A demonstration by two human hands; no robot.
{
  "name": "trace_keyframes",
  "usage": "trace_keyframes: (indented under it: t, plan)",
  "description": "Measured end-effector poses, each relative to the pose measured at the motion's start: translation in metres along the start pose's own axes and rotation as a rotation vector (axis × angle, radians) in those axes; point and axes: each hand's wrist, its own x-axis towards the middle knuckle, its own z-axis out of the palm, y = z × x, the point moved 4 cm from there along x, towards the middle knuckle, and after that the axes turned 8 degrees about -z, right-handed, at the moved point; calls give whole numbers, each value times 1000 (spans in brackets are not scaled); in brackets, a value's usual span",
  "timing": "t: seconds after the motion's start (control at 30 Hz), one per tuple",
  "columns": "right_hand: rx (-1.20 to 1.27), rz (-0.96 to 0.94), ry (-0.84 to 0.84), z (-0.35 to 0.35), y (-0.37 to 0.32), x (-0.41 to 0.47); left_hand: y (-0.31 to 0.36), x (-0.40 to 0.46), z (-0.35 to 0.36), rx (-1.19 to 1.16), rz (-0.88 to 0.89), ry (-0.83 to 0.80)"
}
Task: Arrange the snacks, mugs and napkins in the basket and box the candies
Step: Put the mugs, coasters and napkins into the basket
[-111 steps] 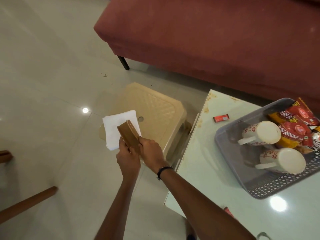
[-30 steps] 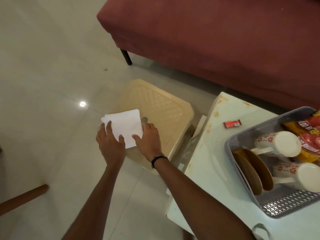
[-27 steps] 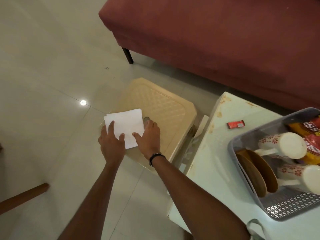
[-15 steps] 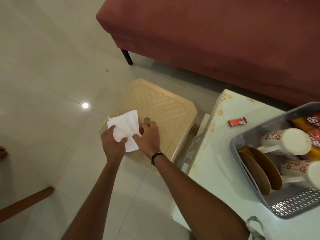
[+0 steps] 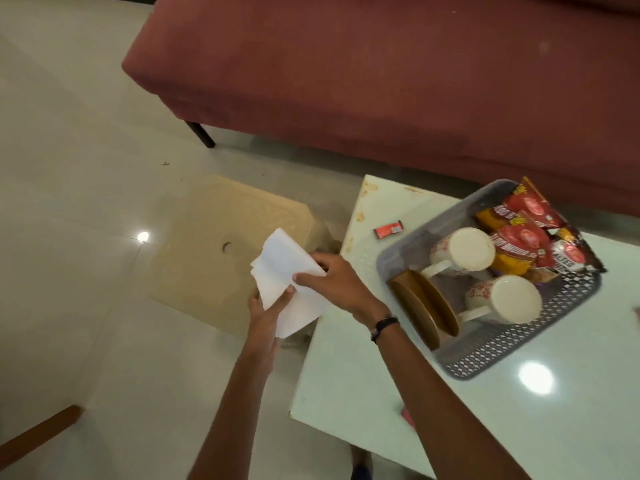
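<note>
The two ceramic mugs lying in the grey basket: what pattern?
Cream with small red flowers, seen in the head view.

Bare tabletop [image 5: 346,368] lies open at centre frame between the hands and the basket [image 5: 398,258], whose near end is blocked by upright brown plates [image 5: 424,308] and two mugs [image 5: 462,249] lying beside packed snack bags [image 5: 526,233] at right.

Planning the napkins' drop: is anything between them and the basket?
Nothing visible blocks the way. Both hands hold the napkins left of the basket, with bare table between. Inside, coasters fill the near-left end.
</note>
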Motion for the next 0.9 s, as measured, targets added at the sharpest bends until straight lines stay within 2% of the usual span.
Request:
trace_keyframes:
  t: [0.07,0.17,0.27,0.33,0.43,0.5,0.63,0.77,0.9]
  plan:
    - [84,64,29,-38,3,-21,-7,-11,39,-84,-29,-218]
    - [152,122,71,-96,15,-52,-21,-25,89,-138,-123,-346]
    - [82,141,97,-139,31,-80,-32,-36,128,57,-113,-174]
    - [-75,116,165,-160,44,-90,-37,-43,147,196,-77,-36]
    - [-310,65,309,-185,65,-102,-51,-52,176,439,71,42]
    - [-500,52,323,-188,73,-104,-61,-58,189,568,154,131]
    - [-811,-41,260,-174,71,-100,-74,-66,199,611,222,306]
    - [-800,-116,201,-169,76,-107,-80,-63,207,611,257,364]
    - [-890,-273,271,-171,77,-116,-76,-61,213,685,286,368]
